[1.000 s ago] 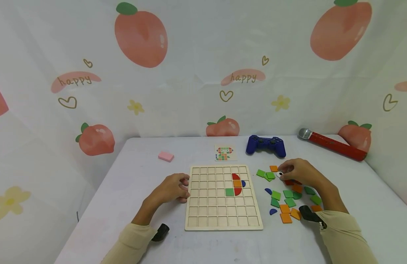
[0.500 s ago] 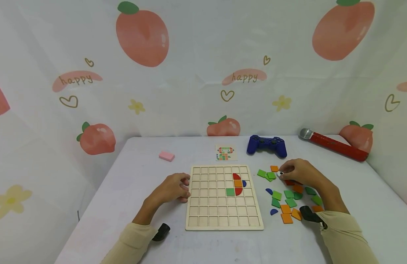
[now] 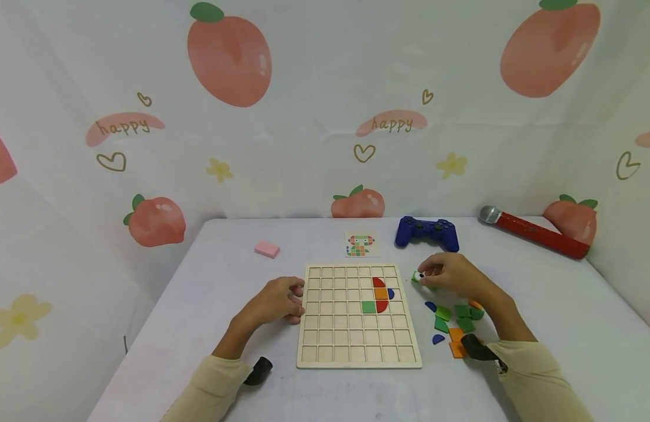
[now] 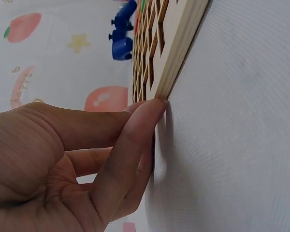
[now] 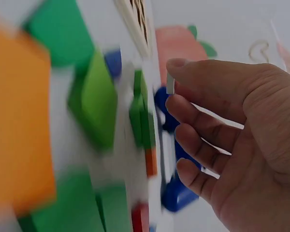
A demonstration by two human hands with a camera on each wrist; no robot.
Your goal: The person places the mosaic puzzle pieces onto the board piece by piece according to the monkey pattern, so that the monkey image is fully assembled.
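My right hand (image 3: 453, 274) pinches a small white eye tile with a black dot (image 3: 418, 275) between thumb and forefinger, just right of the wooden grid board (image 3: 340, 337). Edge-on, that tile (image 5: 170, 83) shows in the right wrist view. At the board's left edge, my left hand (image 3: 274, 299) holds the rim with thumb and fingertips; the left wrist view shows them against its side (image 4: 171, 72). Set in the board are red quarter-circle tiles (image 3: 381, 306), an orange square (image 3: 381, 293), a green square (image 3: 368, 307) and a blue half-circle (image 3: 391, 293).
Loose green tiles (image 3: 465, 324), orange tiles (image 3: 456, 350) and blue half-circles (image 3: 438, 339) lie right of the board, some beneath my right arm. Behind the board are a pattern card (image 3: 362, 244), a blue game controller (image 3: 426, 233), a red microphone (image 3: 536, 232) and a pink block (image 3: 266, 249).
My right hand has moved left, carrying the eye tile from among the loose tiles toward the board's right edge. The left hand stays at the board's left edge.
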